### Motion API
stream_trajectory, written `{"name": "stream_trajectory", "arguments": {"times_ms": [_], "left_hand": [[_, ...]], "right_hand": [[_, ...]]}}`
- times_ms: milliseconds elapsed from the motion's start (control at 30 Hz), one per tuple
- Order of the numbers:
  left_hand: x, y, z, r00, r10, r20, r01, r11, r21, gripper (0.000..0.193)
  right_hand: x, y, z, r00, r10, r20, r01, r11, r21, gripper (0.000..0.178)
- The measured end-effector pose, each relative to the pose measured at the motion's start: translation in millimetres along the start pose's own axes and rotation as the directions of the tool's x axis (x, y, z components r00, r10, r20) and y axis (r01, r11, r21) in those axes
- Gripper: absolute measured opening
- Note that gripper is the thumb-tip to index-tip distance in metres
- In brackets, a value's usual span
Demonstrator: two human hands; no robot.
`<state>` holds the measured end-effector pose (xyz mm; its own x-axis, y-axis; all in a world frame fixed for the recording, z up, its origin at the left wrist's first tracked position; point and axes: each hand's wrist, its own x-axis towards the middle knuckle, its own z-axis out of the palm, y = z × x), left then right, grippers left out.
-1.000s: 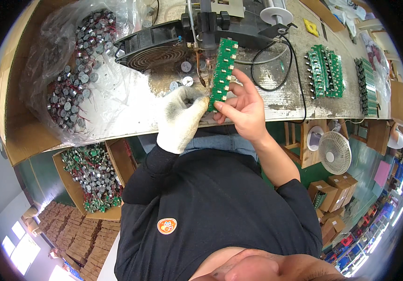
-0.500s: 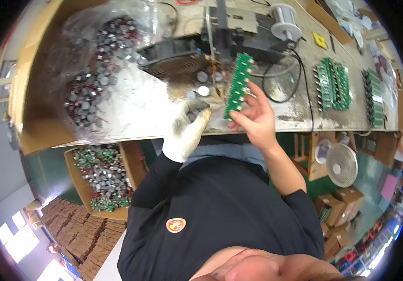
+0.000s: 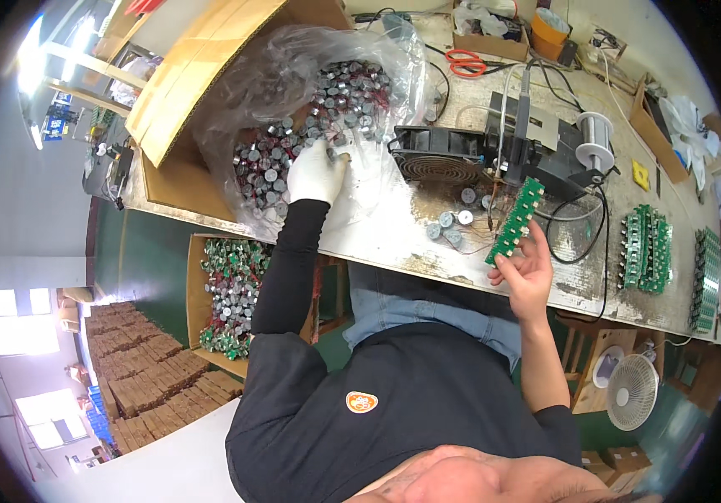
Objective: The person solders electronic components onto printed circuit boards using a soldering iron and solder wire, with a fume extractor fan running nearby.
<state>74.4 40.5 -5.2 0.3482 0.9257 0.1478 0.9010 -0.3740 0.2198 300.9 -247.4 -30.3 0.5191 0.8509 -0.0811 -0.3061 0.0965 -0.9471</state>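
My left hand (image 3: 317, 174), in a white glove with greyish fingers, reaches into a pile of small round silver components with red wires (image 3: 271, 159). Its thumb stands apart from the curled fingers, and I see nothing firmly held between them. The pile lies on clear plastic film beside an opened carton. My bare right hand (image 3: 528, 272) pinches the lower end of a long green circuit board (image 3: 518, 220), held tilted over the bench's front. Several loose silver components (image 3: 447, 220) lie left of that board, near a soldering iron in its stand (image 3: 522, 126).
A black fan (image 3: 440, 155) stands behind the loose components. Solder wire on a spool (image 3: 595, 138) and stacked green boards (image 3: 647, 250) are to the right. Red-handled scissors (image 3: 466, 63) lie at the back. Below the bench, a carton (image 3: 199, 293) holds boards and components.
My left hand has moved left and away from me, from near the board to the component pile. My right hand still holds the circuit board. The whole view has shifted leftward.
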Motion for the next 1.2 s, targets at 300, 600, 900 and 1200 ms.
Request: {"name": "stream_trajectory", "arguments": {"times_ms": [300, 600, 900, 1200], "left_hand": [[-37, 15, -3, 0.993, 0.028, -0.119, -0.057, 0.967, -0.247, 0.017], [-88, 32, -22, 0.975, -0.173, -0.140, -0.024, 0.546, -0.838, 0.010], [-105, 51, -22, 0.974, -0.180, 0.134, 0.181, 0.279, -0.943, 0.030], [-133, 84, -7, 0.959, -0.093, 0.268, 0.282, 0.212, -0.936, 0.028]], "right_hand": [[-1, -4, 4, 1.000, 0.001, -0.029, -0.001, 1.000, -0.021, 0.070], [-1, -3, 0, 1.000, 0.011, -0.012, -0.012, 0.999, -0.032, 0.071], [0, -1, -1, 1.000, 0.030, -0.001, -0.030, 0.999, 0.010, 0.072], [0, 2, -4, 1.000, 0.028, 0.009, -0.028, 0.999, 0.020, 0.073]]}}
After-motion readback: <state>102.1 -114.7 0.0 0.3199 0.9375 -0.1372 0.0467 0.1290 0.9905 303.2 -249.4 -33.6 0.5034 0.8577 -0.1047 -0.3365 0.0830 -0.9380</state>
